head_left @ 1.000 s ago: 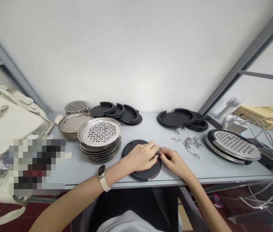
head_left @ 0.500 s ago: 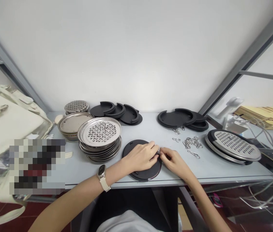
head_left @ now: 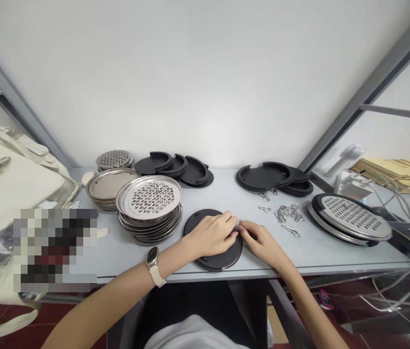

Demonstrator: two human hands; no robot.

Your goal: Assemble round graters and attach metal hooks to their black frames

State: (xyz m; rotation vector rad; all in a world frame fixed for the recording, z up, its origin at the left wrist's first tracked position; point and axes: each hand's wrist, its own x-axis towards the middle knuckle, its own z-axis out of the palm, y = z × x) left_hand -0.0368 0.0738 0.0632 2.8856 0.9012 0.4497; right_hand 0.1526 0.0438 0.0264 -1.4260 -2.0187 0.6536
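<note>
A black round holder [head_left: 195, 224] lies flat near the table's front edge, partly covered by my left hand [head_left: 215, 235]. That hand's fingers are curled over the holder and closed on its right side. My right hand [head_left: 259, 242] meets it at the holder's right edge, thumb and forefinger pinched on a small shiny metal clip [head_left: 237, 226], mostly hidden by fingers. Similar loose wire clips [head_left: 288, 213] lie in a small heap to the right of my hands. Left of the holder stands a stack of round metal grater discs [head_left: 150, 198].
More metal discs [head_left: 112, 182] and black holders [head_left: 194, 172] stand at the back left, other black holders [head_left: 265, 175] at the back right. Holders fitted with grater discs [head_left: 352, 218] lie at right. A cream bag [head_left: 16, 169] is at left, yellow packets [head_left: 394, 172] far right.
Both hands stay at the holder's right edge, with only slight finger movement. The view has shifted very slightly; the other things lie as before.
</note>
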